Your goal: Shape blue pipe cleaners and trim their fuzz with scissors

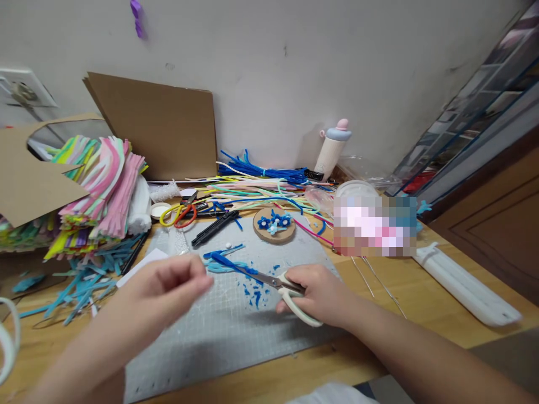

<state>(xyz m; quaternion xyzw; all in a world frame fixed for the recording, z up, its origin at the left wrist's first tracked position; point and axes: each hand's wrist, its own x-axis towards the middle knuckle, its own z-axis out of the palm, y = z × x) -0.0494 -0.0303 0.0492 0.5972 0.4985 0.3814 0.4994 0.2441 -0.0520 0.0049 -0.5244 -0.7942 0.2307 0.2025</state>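
Note:
My right hand [322,294] grips cream-handled scissors [290,292] over a grey cutting mat [227,331]; the blades point left toward a blue pipe cleaner [229,265]. My left hand [168,289] hovers over the mat's left side with its fingers pinched together near the end of the blue pipe cleaner; what they hold is too small to see. Small blue clippings [255,294] lie on the mat below the blades. Beyond them, a round wooden disc [274,225] carries small blue pipe-cleaner flowers.
Stacked pastel pipe cleaners [101,188] fill the left, with loose blue ones [80,283] below. More colourful stems [261,188] lie at the back by a cardboard sheet [162,129], a small bottle [332,148], black pens [214,227]. A long white holder [463,283] lies at right.

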